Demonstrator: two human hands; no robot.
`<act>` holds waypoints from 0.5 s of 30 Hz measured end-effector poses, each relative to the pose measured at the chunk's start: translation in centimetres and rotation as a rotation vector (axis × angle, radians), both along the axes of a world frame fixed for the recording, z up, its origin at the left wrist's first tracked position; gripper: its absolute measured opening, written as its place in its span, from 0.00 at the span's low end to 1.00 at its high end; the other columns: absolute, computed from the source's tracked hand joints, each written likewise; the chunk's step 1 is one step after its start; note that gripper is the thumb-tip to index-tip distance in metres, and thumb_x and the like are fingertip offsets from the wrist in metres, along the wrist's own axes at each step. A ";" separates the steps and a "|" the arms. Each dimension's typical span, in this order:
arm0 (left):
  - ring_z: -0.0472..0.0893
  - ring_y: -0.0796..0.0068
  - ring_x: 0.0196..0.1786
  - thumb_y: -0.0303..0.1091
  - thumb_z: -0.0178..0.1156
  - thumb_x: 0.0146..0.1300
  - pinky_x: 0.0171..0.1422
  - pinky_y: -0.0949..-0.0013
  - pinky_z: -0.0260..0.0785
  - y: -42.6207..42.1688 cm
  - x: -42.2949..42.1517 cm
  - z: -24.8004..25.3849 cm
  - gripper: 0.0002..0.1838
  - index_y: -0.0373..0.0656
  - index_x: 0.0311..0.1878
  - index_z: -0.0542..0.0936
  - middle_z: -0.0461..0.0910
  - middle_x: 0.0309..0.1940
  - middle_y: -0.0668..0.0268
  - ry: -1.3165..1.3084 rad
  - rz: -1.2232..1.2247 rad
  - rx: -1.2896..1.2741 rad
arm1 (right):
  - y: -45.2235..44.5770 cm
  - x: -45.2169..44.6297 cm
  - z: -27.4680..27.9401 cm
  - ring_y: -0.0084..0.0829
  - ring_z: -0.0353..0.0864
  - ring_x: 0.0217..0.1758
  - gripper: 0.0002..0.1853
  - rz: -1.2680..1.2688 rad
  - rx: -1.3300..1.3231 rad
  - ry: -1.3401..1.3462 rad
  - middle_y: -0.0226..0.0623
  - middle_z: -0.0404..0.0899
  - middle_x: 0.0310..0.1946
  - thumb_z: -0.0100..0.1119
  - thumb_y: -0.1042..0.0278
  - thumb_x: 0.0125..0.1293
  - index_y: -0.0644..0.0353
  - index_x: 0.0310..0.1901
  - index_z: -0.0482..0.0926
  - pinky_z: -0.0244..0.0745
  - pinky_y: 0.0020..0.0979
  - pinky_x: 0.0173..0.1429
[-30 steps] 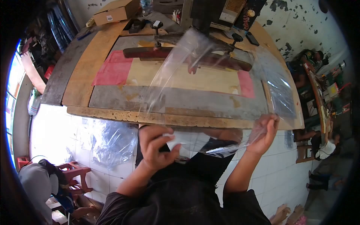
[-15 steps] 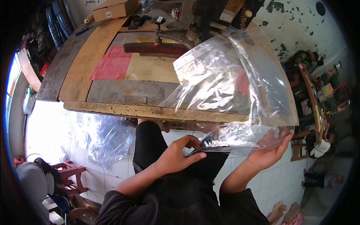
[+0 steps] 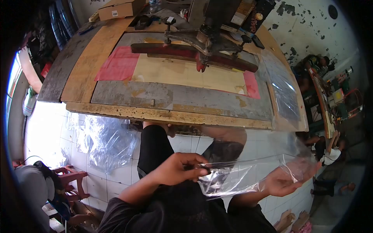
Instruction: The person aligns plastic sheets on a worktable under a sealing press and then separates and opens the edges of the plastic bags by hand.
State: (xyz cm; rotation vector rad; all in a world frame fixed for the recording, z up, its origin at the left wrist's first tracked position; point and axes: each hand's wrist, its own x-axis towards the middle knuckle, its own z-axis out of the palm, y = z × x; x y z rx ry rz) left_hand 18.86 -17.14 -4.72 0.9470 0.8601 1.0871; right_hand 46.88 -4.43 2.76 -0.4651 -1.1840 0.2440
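My left hand is closed in a pinch on the near-left edge of a clear plastic sheet, held low in front of my chest. Whether the sheet is a single layer or a bag, I cannot tell. A small dark spot shows at my left fingertips, too small to name. My right hand is stretched out with the palm up at the sheet's right end, its fingers partly seen through the plastic. Beyond both hands stands the work table with its wooden front edge.
On the table, a press with a red bar hangs over a pale yellow panel with pink ends. A stack of clear plastic lies at the right. More plastic covers the floor by a red stool. Other people sit at the far right.
The plastic sheet has come off the table top and down toward me, uncovering the press and panel. My right hand has moved right and lower; my left stays pinched on the edge.
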 end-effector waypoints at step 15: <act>0.79 0.75 0.26 0.33 0.61 0.79 0.32 0.72 0.68 -0.8 -9.4 0.7 0.13 0.28 0.48 0.83 0.83 0.29 0.57 -0.433 -0.014 0.342 | 2.0 -2.8 -1.6 0.57 0.75 0.76 0.53 0.111 -0.055 -0.729 0.59 0.64 0.77 0.75 0.67 0.57 0.63 0.83 0.57 0.73 0.55 0.77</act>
